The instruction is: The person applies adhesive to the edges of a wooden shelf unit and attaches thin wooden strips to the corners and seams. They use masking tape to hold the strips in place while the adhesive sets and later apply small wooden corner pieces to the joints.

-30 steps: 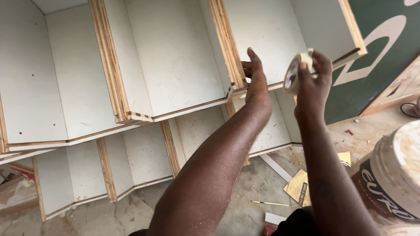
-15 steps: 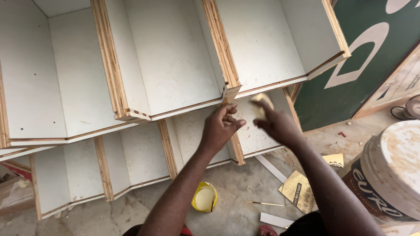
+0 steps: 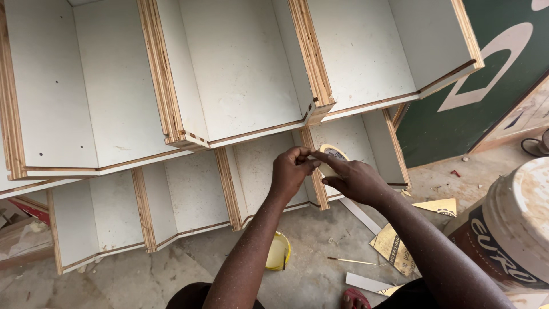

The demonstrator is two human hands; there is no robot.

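Both hands meeting, tape roll (image 3: 330, 158) in right hand (image 3: 354, 180), left hand (image 3: 290, 171) pinching it

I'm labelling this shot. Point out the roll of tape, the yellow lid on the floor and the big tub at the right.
roll of tape (image 3: 330, 155), head view, on its pale upper rim between the two hands.
yellow lid (image 3: 278, 252), head view, on its inner face.
big tub (image 3: 514, 223), head view, on its side wall.

shelf boxes (image 3: 240, 74) white, tan striped edges | tape roll (image 3: 330, 159) cream | lid (image 3: 278, 252) yellow | board (image 3: 457, 114) green, white shape | floor (image 3: 314, 274) grey
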